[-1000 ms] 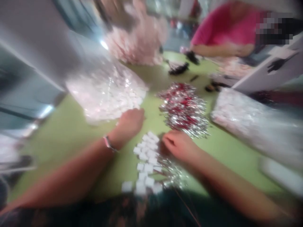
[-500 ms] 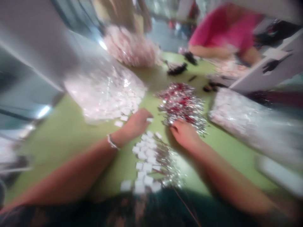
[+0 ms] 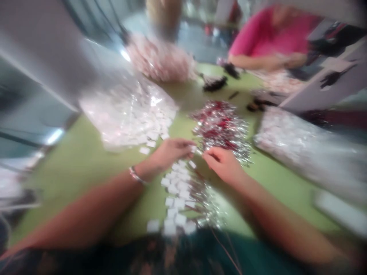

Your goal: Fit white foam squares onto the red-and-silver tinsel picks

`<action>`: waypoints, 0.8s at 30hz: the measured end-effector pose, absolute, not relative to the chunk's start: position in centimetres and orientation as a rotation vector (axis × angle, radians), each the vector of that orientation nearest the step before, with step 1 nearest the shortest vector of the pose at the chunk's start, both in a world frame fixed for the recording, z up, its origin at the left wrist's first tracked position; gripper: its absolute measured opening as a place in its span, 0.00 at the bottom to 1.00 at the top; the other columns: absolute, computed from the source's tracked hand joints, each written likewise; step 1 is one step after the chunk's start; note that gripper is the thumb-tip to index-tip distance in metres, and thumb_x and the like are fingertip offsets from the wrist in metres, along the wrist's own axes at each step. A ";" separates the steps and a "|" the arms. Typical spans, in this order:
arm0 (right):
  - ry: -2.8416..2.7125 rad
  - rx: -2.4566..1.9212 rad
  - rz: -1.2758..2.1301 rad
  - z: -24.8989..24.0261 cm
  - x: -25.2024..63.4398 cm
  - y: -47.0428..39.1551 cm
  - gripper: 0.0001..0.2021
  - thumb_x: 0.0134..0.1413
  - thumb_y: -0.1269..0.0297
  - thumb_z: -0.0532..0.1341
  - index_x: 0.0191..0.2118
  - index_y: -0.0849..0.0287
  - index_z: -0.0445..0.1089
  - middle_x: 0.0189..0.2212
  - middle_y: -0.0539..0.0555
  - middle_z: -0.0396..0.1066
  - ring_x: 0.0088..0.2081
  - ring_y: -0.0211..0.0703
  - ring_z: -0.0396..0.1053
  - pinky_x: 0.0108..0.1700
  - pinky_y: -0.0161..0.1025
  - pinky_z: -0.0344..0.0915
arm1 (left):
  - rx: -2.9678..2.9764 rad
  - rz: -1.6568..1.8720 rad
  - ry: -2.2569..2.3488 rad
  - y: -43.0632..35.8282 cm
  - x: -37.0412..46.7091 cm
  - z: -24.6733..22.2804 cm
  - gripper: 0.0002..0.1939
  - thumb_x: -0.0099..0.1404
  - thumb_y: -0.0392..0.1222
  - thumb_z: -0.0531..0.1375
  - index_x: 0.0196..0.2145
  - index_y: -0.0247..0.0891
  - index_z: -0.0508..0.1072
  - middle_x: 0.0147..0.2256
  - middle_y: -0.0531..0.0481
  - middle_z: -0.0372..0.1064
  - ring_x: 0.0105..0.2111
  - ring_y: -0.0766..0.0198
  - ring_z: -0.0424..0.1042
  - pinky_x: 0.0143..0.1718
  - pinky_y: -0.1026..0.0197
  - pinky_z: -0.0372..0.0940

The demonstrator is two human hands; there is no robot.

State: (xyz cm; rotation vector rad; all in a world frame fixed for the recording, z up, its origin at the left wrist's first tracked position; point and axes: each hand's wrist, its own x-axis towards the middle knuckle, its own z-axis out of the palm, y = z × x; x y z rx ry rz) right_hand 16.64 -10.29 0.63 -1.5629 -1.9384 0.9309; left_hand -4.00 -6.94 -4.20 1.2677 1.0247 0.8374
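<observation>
Green tabletop (image 3: 86, 160): white tag (image 3: 193, 149) between pinched left fingers (image 3: 183, 144), right fingers (image 3: 211, 156) pressed together just beside.

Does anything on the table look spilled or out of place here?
Slightly: a few small white pieces lie loose on the green table beside the clear bag, as if spilled from it, though that may be deliberate. The picture is too blurred to judge damage.

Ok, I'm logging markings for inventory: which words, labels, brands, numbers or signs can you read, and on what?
No text can be read anywhere.
White piece in the left hand: too small and blurred to tell.
Piled white pieces: too blurred.
Left plastic bag, right plastic bag: none legible.
</observation>
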 end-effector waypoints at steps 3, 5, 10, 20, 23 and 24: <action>-1.983 -1.552 0.871 0.2 16.8 -10.4 0.08 0.56 0.63 0.58 0.27 0.57 0.70 0.23 0.48 0.71 0.25 0.37 0.64 0.29 0.35 0.58 | 1.176 0.834 0.974 -7.1 -4.1 -4.0 0.19 0.58 0.48 0.67 0.46 0.37 0.79 0.31 0.45 0.77 0.30 0.65 0.73 0.36 0.58 0.69; -2.040 -1.525 0.766 -0.3 16.9 -10.3 0.08 0.56 0.63 0.58 0.29 0.57 0.71 0.25 0.50 0.73 0.26 0.37 0.66 0.30 0.36 0.58 | 1.139 0.816 0.958 -7.1 -4.2 -3.9 0.19 0.57 0.48 0.68 0.45 0.37 0.79 0.31 0.45 0.77 0.30 0.65 0.73 0.35 0.58 0.68; -2.176 -1.456 0.457 -0.9 17.1 -10.5 0.08 0.58 0.64 0.56 0.31 0.57 0.71 0.27 0.52 0.73 0.28 0.39 0.67 0.32 0.36 0.58 | 1.074 0.775 0.938 -6.9 -4.3 -3.8 0.19 0.56 0.47 0.69 0.43 0.36 0.79 0.31 0.44 0.77 0.28 0.66 0.72 0.31 0.61 0.66; -2.448 -1.283 -0.231 -1.0 17.3 -10.6 0.15 0.64 0.69 0.51 0.27 0.58 0.69 0.25 0.54 0.70 0.30 0.41 0.63 0.29 0.38 0.51 | 1.026 0.710 0.925 -6.6 -4.6 -3.8 0.17 0.57 0.47 0.69 0.40 0.32 0.79 0.27 0.46 0.74 0.22 0.71 0.67 0.24 0.65 0.61; -2.509 -1.194 -0.354 -1.0 17.4 -10.6 0.16 0.62 0.74 0.51 0.24 0.58 0.66 0.22 0.53 0.65 0.28 0.40 0.58 0.28 0.39 0.48 | 1.094 0.665 0.978 -6.4 -4.9 -4.2 0.18 0.57 0.49 0.68 0.40 0.32 0.79 0.26 0.46 0.74 0.22 0.71 0.67 0.23 0.66 0.61; -2.519 -1.177 -0.372 -1.1 17.4 -10.5 0.16 0.62 0.74 0.51 0.23 0.58 0.66 0.21 0.53 0.64 0.27 0.40 0.57 0.28 0.39 0.48 | 1.111 0.652 0.994 -6.3 -4.9 -4.2 0.18 0.57 0.49 0.68 0.40 0.32 0.79 0.27 0.46 0.73 0.22 0.71 0.67 0.22 0.66 0.60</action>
